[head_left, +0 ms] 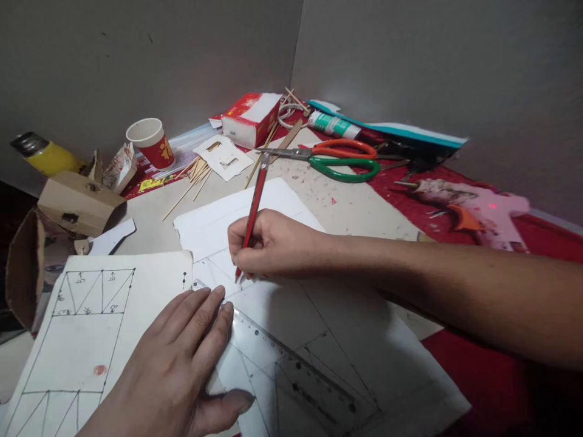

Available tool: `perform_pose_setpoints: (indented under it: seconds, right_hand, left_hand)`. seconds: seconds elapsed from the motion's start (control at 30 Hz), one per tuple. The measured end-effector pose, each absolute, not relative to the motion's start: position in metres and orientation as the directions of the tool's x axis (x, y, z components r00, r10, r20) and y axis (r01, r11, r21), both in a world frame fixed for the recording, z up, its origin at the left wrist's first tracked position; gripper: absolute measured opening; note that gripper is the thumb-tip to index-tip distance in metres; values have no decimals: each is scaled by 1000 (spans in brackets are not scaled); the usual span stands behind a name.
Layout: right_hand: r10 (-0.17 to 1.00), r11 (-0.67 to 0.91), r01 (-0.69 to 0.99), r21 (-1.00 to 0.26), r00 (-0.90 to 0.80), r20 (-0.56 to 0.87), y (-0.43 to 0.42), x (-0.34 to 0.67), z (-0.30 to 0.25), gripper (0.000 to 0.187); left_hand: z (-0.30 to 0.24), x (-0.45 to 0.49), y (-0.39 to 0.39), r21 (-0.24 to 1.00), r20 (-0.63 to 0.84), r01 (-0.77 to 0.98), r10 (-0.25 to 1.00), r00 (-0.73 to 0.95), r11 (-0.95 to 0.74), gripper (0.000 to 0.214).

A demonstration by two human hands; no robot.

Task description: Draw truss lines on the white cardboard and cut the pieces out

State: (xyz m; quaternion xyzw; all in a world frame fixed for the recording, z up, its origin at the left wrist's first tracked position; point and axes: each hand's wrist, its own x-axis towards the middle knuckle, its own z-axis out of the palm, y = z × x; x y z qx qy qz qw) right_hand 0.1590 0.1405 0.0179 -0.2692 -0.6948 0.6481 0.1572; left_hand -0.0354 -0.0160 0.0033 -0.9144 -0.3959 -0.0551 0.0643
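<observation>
My right hand [268,246] grips a red and black pencil [257,203], its point down on a white sheet of paper [218,221] with ruled pencil lines. Flat across the sheet lies a clear ruler [291,358], running from upper left to lower right. My left hand [186,358] rests with fingers stretched out, the fingertips over the ruler's upper-left end. Left of it is a second sheet [68,352] bearing a dark line drawing of rectangles with diagonals, partly covered by my left hand.
Behind the paper lie scissors [337,161] with orange and green handles, a red and white box [252,118], a red paper cup [152,142] and thin wooden sticks [195,176]. A pink glue gun [483,209] is at right. Cardboard pieces [79,203] and a yellow bottle [50,155] stand left.
</observation>
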Motion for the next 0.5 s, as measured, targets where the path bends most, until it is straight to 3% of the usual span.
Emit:
perform_pose_setpoints:
  seconds: [0.13,0.5]
  right_hand:
    - [691,-88,2,-996,-720,-63,146,155,30,14]
    - [765,191,41,-981,-632,123,150,169,79,16]
  left_hand:
    - [2,-36,-16,-123,168,727,708,687,-676,76]
    - [10,-33,-12,-209,217,677,642,735,-705,68]
